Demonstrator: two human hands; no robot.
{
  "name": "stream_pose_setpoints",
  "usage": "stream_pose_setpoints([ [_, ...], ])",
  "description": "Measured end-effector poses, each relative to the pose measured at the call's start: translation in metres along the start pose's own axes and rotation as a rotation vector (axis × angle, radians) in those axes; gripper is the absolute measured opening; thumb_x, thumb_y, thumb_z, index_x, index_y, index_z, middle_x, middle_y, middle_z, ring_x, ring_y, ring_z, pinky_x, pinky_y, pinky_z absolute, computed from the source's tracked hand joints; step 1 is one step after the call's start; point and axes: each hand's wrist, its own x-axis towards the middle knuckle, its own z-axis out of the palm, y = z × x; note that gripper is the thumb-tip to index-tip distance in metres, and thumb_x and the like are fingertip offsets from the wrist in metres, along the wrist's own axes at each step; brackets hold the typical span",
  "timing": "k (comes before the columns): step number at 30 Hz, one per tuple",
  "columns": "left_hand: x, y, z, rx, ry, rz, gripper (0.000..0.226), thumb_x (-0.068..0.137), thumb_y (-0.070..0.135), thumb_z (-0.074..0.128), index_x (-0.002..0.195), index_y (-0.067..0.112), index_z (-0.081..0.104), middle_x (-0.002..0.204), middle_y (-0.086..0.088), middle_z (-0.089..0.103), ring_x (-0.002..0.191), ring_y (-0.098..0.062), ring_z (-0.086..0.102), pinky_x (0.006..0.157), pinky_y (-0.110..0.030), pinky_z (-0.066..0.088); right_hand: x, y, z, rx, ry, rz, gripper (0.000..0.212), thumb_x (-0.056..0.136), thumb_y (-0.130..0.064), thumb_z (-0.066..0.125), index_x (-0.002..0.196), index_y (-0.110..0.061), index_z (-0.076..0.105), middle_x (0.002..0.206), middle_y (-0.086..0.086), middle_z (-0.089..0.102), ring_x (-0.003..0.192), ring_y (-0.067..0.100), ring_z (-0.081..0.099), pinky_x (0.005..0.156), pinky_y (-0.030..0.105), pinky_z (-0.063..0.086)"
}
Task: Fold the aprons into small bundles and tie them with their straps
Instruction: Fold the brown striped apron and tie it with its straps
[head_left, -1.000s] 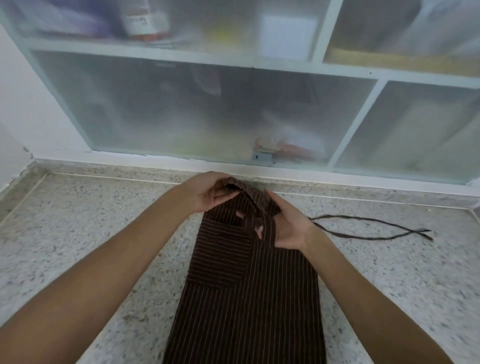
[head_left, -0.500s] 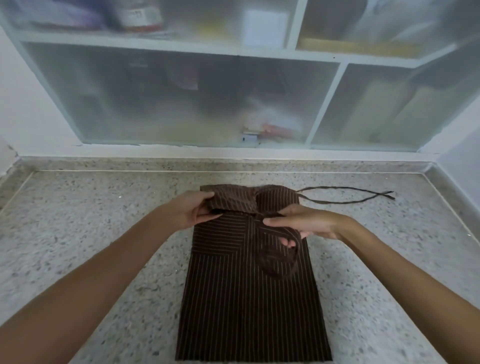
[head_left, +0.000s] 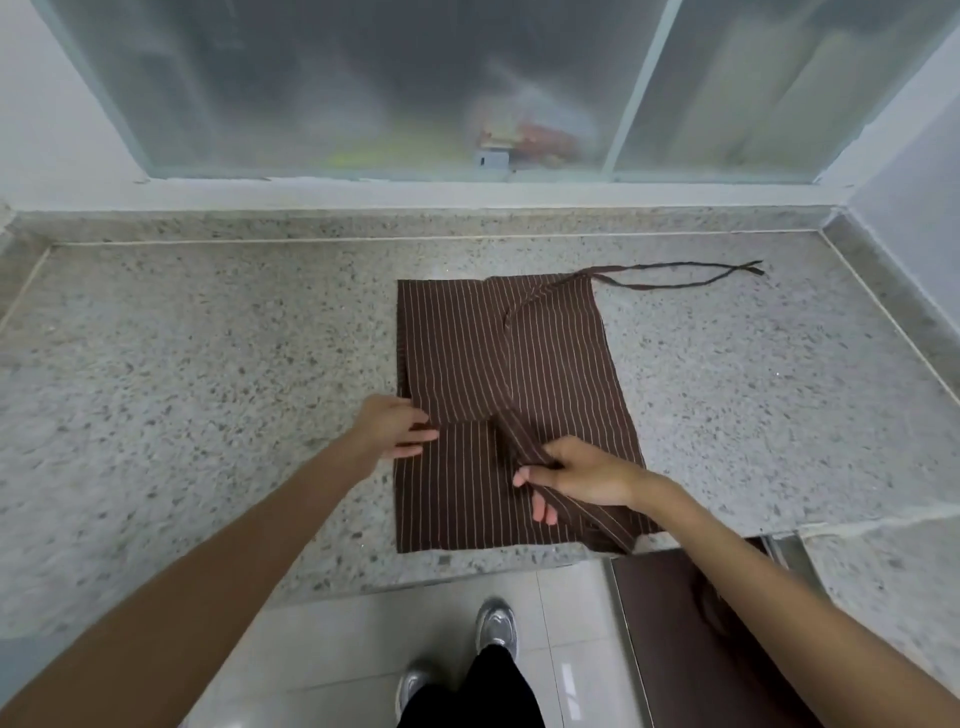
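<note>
Now we see a brown pinstriped apron (head_left: 498, 364) lying flat on the speckled stone counter (head_left: 208, 338), folded into a tall rectangle with its near edge close to the counter's front lip. Our left hand (head_left: 389, 423) rests on the apron's left edge about halfway down its length, fingers fairly straight and laid on the cloth at a horizontal fold line; that grip is spread, pressing rather than pinching. Our right hand (head_left: 576, 475) sits over the lower right part of the apron, and its grip is curled round a wide striped band (head_left: 524, 447) of the same fabric. That band runs from the middle of the apron, through the fingers, and on toward the front right corner, where its end hangs past the counter's edge.

At the far right corner of the apron a pair of thin dark straps (head_left: 675, 275) trails off to the right across the bare counter, lying loose and nearly parallel, their ends close together. A narrow fold of cloth slants across the upper right portion of the apron near where those straps start.

Behind the counter stands a frosted glass cabinet (head_left: 363, 93) with pale frames; blurred coloured shapes show through it, too indistinct to name. Below the counter's front we can see pale floor tiles (head_left: 363, 623), grey shoes (head_left: 496, 626) and dark trouser legs, and a dark brown panel (head_left: 670, 623) to the right.
</note>
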Motion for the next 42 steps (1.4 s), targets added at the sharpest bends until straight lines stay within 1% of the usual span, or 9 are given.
stream_pose_setpoints([
  [8,-0.033,-0.056,-0.013,0.418,-0.126,-0.118,0.015,0.09,0.005,0.058,0.105,0.005,0.058,0.1,-0.006,0.064,0.087,-0.015,0.064,0.07,-0.025,0.053,-0.031,0.026,0.042,-0.423,-0.344,0.184,0.035,0.096,-0.037,0.049,0.115,-0.01,0.062,0.11,0.002,0.066,0.102,0.015,0.061,0.095,0.028,0.047],
  [15,-0.027,-0.088,-0.001,0.677,-0.018,0.104,0.02,0.084,0.027,0.067,0.076,0.011,0.059,0.079,0.002,0.052,0.078,-0.012,0.052,0.07,-0.024,0.044,-0.049,0.037,0.051,-0.294,-0.523,0.409,0.06,0.098,-0.049,0.033,0.136,-0.005,0.046,0.134,0.011,0.054,0.125,0.021,0.051,0.103,0.036,0.044],
  [17,-0.028,-0.093,0.006,0.715,0.068,0.199,0.024,0.082,0.038,0.068,0.08,0.015,0.06,0.083,0.005,0.055,0.076,-0.009,0.052,0.073,-0.024,0.044,-0.053,0.042,0.044,-0.447,-0.409,0.36,0.058,0.099,-0.05,0.027,0.129,-0.008,0.053,0.13,0.011,0.058,0.12,0.022,0.055,0.103,0.035,0.043],
  [21,-0.029,-0.108,0.017,0.983,0.169,0.383,0.054,0.08,0.06,0.057,0.121,0.025,0.059,0.132,0.004,0.052,0.125,-0.024,0.043,0.101,-0.041,0.039,-0.035,0.068,0.03,-0.695,0.412,0.009,0.029,0.099,-0.036,0.037,0.121,-0.026,0.055,0.13,0.006,0.055,0.116,0.025,0.053,0.097,0.037,0.045],
  [25,-0.017,-0.11,0.015,1.205,0.253,0.495,0.052,0.092,0.051,0.044,0.139,0.028,0.041,0.154,0.006,0.024,0.143,-0.02,0.013,0.113,-0.041,0.018,-0.005,0.099,0.038,-0.952,0.418,0.069,0.059,0.1,-0.044,0.024,0.15,-0.028,-0.003,0.159,0.004,-0.002,0.146,0.025,-0.001,0.116,0.048,0.009],
  [29,0.017,-0.086,0.002,1.262,0.253,0.472,0.053,0.095,0.052,0.037,0.142,0.03,0.034,0.157,0.009,0.013,0.145,-0.019,0.005,0.115,-0.043,0.01,0.036,0.087,0.009,-0.92,0.462,0.076,0.057,0.1,-0.045,0.016,0.149,-0.031,-0.011,0.158,0.002,-0.012,0.145,0.024,-0.011,0.118,0.049,0.001],
  [34,0.071,-0.027,-0.001,1.225,0.252,0.413,0.054,0.094,0.048,0.043,0.143,0.027,0.034,0.156,0.004,0.017,0.144,-0.024,0.009,0.115,-0.045,0.011,0.086,0.026,-0.023,-0.935,0.703,0.041,0.053,0.095,-0.026,0.044,0.145,-0.016,0.029,0.149,0.013,0.027,0.138,0.03,0.024,0.111,0.043,0.024],
  [39,0.068,-0.001,0.003,0.93,0.454,0.457,0.043,0.088,0.045,0.056,0.12,0.017,0.06,0.122,-0.002,0.058,0.122,-0.025,0.045,0.098,-0.037,0.038,0.114,-0.014,-0.008,-0.119,0.666,0.038,0.046,0.096,-0.042,0.046,0.06,-0.015,0.054,0.061,0.004,0.053,0.059,0.02,0.054,0.06,0.035,0.049],
  [42,0.061,-0.001,0.003,0.656,0.357,0.351,0.023,0.093,0.036,0.053,0.091,0.017,0.065,0.092,0.0,0.062,0.089,-0.019,0.061,0.077,-0.029,0.046,0.124,-0.019,-0.011,0.047,0.555,0.17,0.039,0.086,-0.046,0.062,0.081,-0.007,0.07,0.084,0.01,0.069,0.081,0.023,0.066,0.08,0.036,0.054],
])
